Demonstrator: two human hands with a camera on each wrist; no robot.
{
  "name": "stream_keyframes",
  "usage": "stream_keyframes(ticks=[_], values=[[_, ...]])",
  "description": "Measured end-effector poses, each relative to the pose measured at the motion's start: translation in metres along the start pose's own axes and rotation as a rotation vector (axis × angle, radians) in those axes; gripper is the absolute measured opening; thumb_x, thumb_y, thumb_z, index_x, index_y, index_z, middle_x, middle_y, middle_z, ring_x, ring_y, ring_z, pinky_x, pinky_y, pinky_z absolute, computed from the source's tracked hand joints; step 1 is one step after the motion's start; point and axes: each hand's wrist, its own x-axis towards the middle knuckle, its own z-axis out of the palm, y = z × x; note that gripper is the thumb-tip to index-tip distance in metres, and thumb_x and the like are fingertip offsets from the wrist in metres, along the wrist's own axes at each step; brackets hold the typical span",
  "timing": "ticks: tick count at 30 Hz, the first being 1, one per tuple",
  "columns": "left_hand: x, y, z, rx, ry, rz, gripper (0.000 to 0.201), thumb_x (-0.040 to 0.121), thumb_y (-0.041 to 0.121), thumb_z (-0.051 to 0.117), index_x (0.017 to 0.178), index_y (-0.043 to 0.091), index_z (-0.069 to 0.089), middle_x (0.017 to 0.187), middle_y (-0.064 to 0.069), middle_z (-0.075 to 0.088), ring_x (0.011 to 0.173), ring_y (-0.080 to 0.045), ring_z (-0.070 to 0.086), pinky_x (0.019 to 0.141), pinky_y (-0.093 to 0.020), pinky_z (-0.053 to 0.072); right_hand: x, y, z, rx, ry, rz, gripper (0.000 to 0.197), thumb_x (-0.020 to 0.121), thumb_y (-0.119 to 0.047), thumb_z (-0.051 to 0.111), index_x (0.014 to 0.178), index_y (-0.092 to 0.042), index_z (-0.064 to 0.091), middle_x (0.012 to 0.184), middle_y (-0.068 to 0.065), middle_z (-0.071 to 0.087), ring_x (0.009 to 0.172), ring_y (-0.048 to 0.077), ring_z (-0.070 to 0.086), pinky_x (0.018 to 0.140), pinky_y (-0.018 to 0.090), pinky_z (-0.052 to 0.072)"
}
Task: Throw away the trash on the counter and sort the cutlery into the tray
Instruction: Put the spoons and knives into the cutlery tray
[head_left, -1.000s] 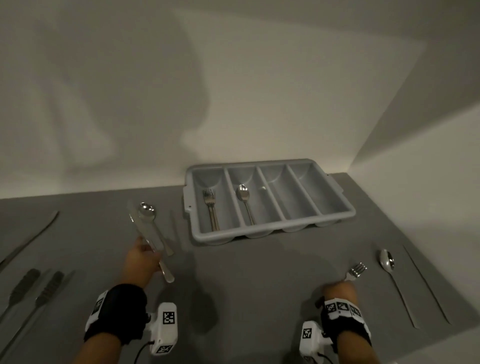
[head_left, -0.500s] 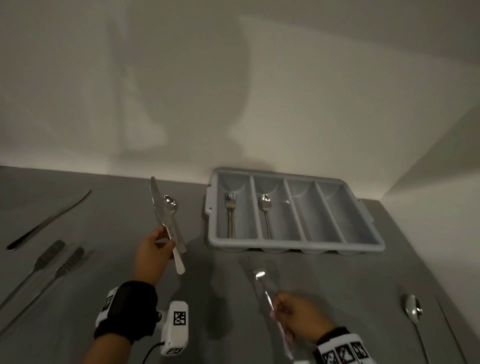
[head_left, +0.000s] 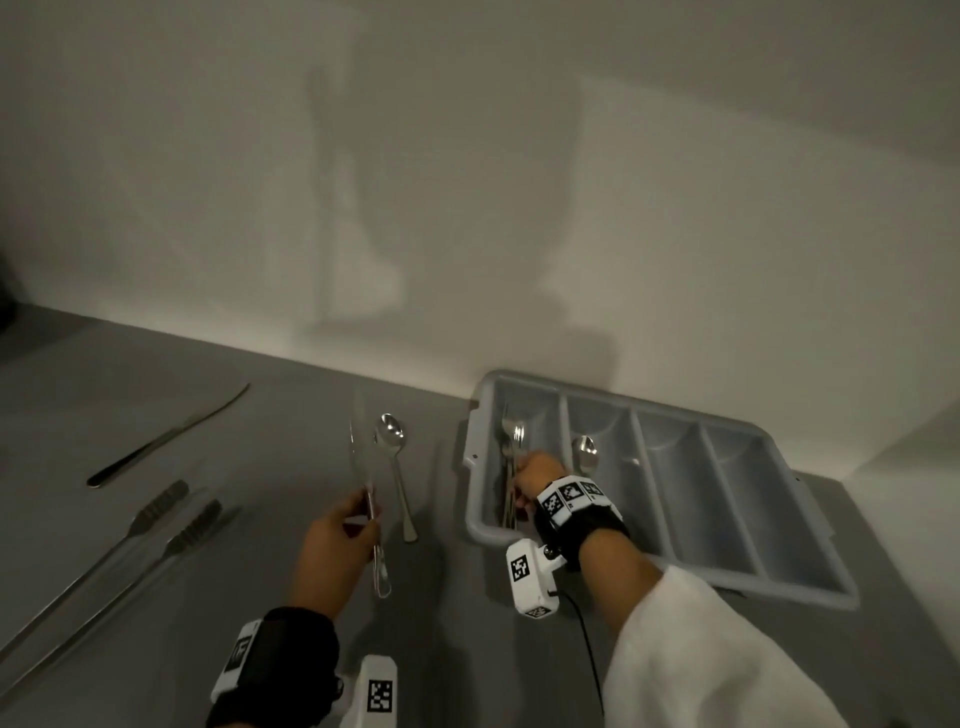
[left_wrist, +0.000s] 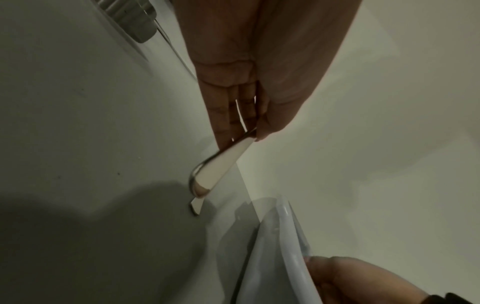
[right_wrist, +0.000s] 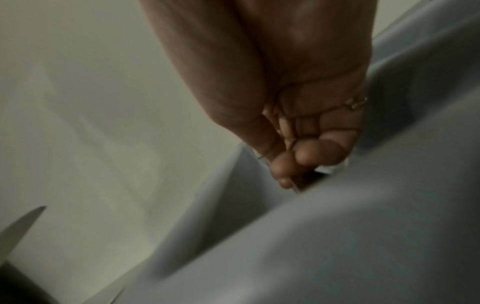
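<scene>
My left hand (head_left: 363, 514) grips a table knife (head_left: 358, 447) by the handle, blade pointing away, above the grey counter. The left wrist view shows its fingers (left_wrist: 233, 115) pinching the knife handle (left_wrist: 221, 162). A spoon (head_left: 390, 431) lies just right of the knife. The grey four-slot cutlery tray (head_left: 623, 397) stands against the wall. My right hand (head_left: 524, 483) is down in its leftmost slot, pinching a fork (head_left: 515, 436) among the forks there. Another spoon (head_left: 587, 449) lies in the second slot. In the right wrist view the right fingertips (right_wrist: 291, 164) are closed on thin metal.
A second knife (head_left: 166, 436) lies at the far left of the counter. Two long utensils with ribbed handles (head_left: 156, 512) lie nearer the front left. The tray's two right slots look bare. A white wall runs behind everything.
My right hand carried a fork from the counter's right side across into the tray's leftmost slot. The view swung left. My left hand still holds the knife.
</scene>
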Motion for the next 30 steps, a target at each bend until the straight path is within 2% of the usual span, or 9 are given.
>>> stream_keyframes(ticks=[4, 7, 11, 13, 16, 20, 25, 28, 30], values=[[-0.002, 0.009, -0.002, 0.033, -0.019, 0.009, 0.032, 0.084, -0.001, 0.055, 0.115, 0.007, 0.059, 0.085, -0.016, 0.065, 0.069, -0.026, 0.063, 0.076, -0.037, 0.054, 0.011, 0.006, 0.016, -0.024, -0.128, 0.06, 0.018, 0.086, -0.002, 0.049, 0.07, -0.002, 0.058, 0.057, 0.009, 0.057, 0.048, 0.021, 0.055, 0.067, 0.04, 0.057], [-0.011, 0.023, 0.008, 0.042, -0.081, 0.048, 0.03, 0.084, 0.002, 0.058, 0.11, 0.016, 0.061, 0.082, -0.008, 0.067, 0.077, -0.03, 0.067, 0.062, -0.022, 0.055, 0.005, 0.013, 0.018, 0.031, -0.194, 0.025, 0.02, 0.086, -0.006, 0.052, 0.104, -0.003, 0.062, 0.058, 0.007, 0.06, 0.048, 0.017, 0.057, 0.057, 0.031, 0.057], [-0.024, 0.052, 0.041, 0.047, -0.233, 0.18, 0.033, 0.082, 0.004, 0.063, 0.091, 0.036, 0.06, 0.079, 0.006, 0.064, 0.063, -0.008, 0.064, 0.055, -0.012, 0.056, -0.015, 0.027, -0.009, 0.25, -0.052, -0.173, 0.029, 0.087, -0.008, 0.055, 0.116, -0.008, 0.058, 0.101, 0.012, 0.065, 0.083, 0.018, 0.059, 0.066, 0.02, 0.052], [-0.028, 0.068, 0.065, 0.053, -0.307, 0.233, 0.032, 0.082, 0.003, 0.063, 0.101, 0.028, 0.062, 0.08, 0.005, 0.063, 0.064, -0.004, 0.064, 0.054, -0.01, 0.054, -0.033, 0.049, -0.03, 0.38, 0.089, -0.248, 0.025, 0.087, -0.01, 0.057, 0.111, -0.013, 0.061, 0.111, 0.009, 0.063, 0.093, 0.018, 0.058, 0.078, 0.023, 0.052], [-0.032, 0.094, 0.108, 0.061, -0.449, 0.287, 0.035, 0.081, 0.002, 0.063, 0.109, 0.024, 0.06, 0.073, 0.002, 0.061, 0.062, 0.003, 0.063, 0.054, -0.01, 0.054, -0.065, 0.101, -0.059, 0.48, 0.273, -0.261, 0.019, 0.087, -0.009, 0.057, 0.102, -0.019, 0.064, 0.101, 0.006, 0.065, 0.088, 0.019, 0.063, 0.087, 0.035, 0.052], [-0.043, 0.12, 0.177, 0.129, -0.609, 0.348, 0.023, 0.081, 0.001, 0.063, 0.1, 0.013, 0.063, 0.061, 0.005, 0.047, 0.05, -0.002, 0.054, 0.053, -0.013, 0.055, -0.101, 0.183, -0.084, 0.468, 0.424, -0.171, 0.015, 0.085, 0.0, 0.058, 0.092, -0.01, 0.067, 0.08, -0.004, 0.064, 0.071, -0.011, 0.06, 0.078, 0.021, 0.047], [-0.048, 0.138, 0.276, 0.156, -0.711, 0.312, 0.019, 0.082, -0.002, 0.06, 0.097, 0.01, 0.06, 0.066, 0.0, 0.053, 0.056, -0.01, 0.06, 0.05, -0.02, 0.057, -0.135, 0.278, -0.099, 0.42, 0.489, 0.039, 0.014, 0.086, -0.002, 0.056, 0.095, -0.002, 0.067, 0.086, 0.002, 0.063, 0.079, 0.013, 0.058, 0.066, 0.007, 0.039], [-0.034, 0.135, 0.327, 0.15, -0.684, 0.2, 0.018, 0.084, -0.007, 0.054, 0.101, -0.003, 0.059, 0.069, -0.01, 0.055, 0.051, -0.01, 0.061, 0.042, -0.015, 0.054, -0.152, 0.325, -0.106, 0.402, 0.512, 0.117, 0.015, 0.086, -0.005, 0.056, 0.085, -0.017, 0.064, 0.078, 0.001, 0.062, 0.059, -0.007, 0.058, 0.057, -0.004, 0.038], [-0.019, 0.128, 0.35, 0.247, -0.642, 0.145, 0.007, 0.085, -0.006, 0.054, 0.087, -0.005, 0.06, 0.072, -0.019, 0.064, 0.051, -0.013, 0.063, 0.046, -0.022, 0.058, -0.163, 0.354, -0.11, 0.408, 0.536, 0.174, 0.021, 0.086, -0.007, 0.056, 0.077, -0.025, 0.059, 0.069, -0.002, 0.06, 0.055, -0.012, 0.057, 0.055, -0.001, 0.039]])
